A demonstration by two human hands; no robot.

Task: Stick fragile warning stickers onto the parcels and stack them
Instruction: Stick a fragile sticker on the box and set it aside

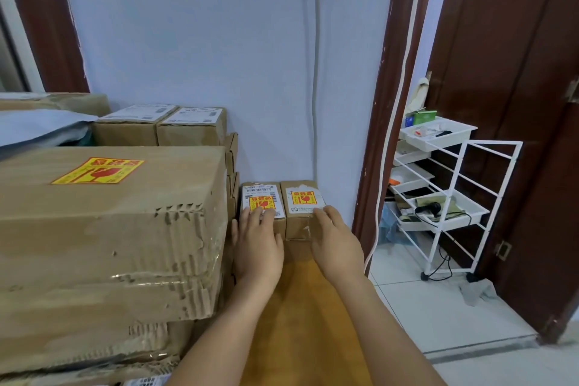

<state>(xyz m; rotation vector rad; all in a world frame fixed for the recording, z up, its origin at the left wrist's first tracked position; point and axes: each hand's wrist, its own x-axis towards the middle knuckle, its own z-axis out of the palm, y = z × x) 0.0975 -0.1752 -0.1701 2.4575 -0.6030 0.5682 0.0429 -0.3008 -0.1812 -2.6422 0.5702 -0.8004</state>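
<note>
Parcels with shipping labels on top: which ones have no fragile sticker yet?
The two parcels side by side on the rear stack at the wall; their labels are plain white, while both small parcels under the hands carry yellow-red stickers.

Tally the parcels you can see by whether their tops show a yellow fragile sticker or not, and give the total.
With a yellow fragile sticker: 3, the large box, the small parcel under the left hand, the small parcel under the right hand.
Without one showing: 2, the two back parcels.
Total: 5

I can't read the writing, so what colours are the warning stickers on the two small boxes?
Yellow with red print, seen in the head view on the left small box and the right small box.
</note>
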